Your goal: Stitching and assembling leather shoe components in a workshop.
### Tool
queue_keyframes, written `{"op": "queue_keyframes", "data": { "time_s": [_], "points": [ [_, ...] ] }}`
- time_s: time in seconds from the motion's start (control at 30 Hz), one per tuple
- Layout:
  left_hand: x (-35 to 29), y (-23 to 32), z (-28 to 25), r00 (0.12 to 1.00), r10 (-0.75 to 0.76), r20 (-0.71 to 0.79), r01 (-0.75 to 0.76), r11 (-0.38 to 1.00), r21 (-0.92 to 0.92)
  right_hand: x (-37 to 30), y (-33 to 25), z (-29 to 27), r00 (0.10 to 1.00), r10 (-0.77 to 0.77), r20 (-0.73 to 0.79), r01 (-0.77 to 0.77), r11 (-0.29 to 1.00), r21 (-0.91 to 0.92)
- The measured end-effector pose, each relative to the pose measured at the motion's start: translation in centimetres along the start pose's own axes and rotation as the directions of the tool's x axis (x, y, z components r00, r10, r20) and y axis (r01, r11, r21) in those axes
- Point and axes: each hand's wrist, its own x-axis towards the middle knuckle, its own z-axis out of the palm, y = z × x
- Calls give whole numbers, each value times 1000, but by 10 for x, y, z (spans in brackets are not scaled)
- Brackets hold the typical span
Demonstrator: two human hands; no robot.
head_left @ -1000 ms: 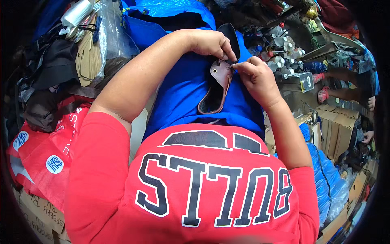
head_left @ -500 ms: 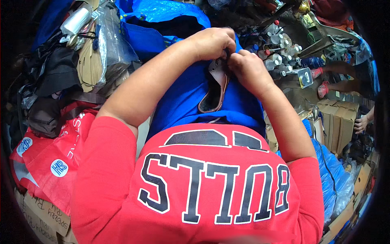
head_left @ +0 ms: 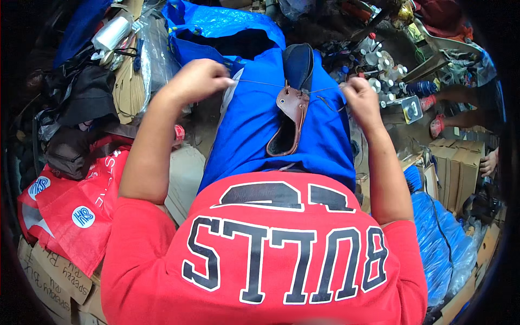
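A brown leather shoe (head_left: 294, 103) with a dark lining rests lengthwise on the blue cloth (head_left: 238, 130) over my lap, its open heel end towards me. A thin dark cord (head_left: 260, 83) runs from its middle out to both sides, looking taut. My left hand (head_left: 201, 81) is closed on the left end of this cord, out beyond the cloth's left edge. The other end is pinched in my right hand (head_left: 359, 100), right of the shoe, and a loose tail hangs beside those fingers. Neither hand touches the shoe.
An open blue bag (head_left: 233, 19) lies beyond my lap. Several bottles (head_left: 379, 65) stand at the far right, near another person's feet in red clogs (head_left: 436, 125). Cardboard (head_left: 457, 168) is at the right; a red bag (head_left: 70, 211) lies at the left. Another person's hand (head_left: 490, 162) shows at the right rim.
Both hands have moved apart from above the shoe, the left leftward and the right rightward, drawing the cord out between them. The shoe's far part is now uncovered.
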Motion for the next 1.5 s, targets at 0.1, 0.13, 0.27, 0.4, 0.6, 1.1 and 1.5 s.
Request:
{"op": "queue_keyframes", "data": {
  "time_s": [0.1,0.13,0.27,0.4,0.6,1.1,1.5],
  "points": [
    [5,-1,0,984,-163,-66,89,785,-614,12,14,2,882,467,68,-284,411,866],
    [12,1,6,973,-217,-81,18,419,-908,13,15,4,843,517,147,-225,91,970],
    [38,9,47,947,234,-218,-29,-615,-788,3,8,3,914,133,384,-303,-405,862],
    [42,-9,60,944,-328,-21,-160,-401,-902,-19,12,-11,866,283,411,-424,-17,905],
    [32,-43,43,992,-129,-8,-17,-67,-998,-37,59,-30,818,320,477,-550,199,811],
    [-12,106,90,968,186,-170,-181,982,43,44,-68,1,943,-27,332,168,900,-402],
    [-16,101,107,918,355,-180,-345,935,85,4,-11,9,998,-30,62,20,989,147]
  ]
}}
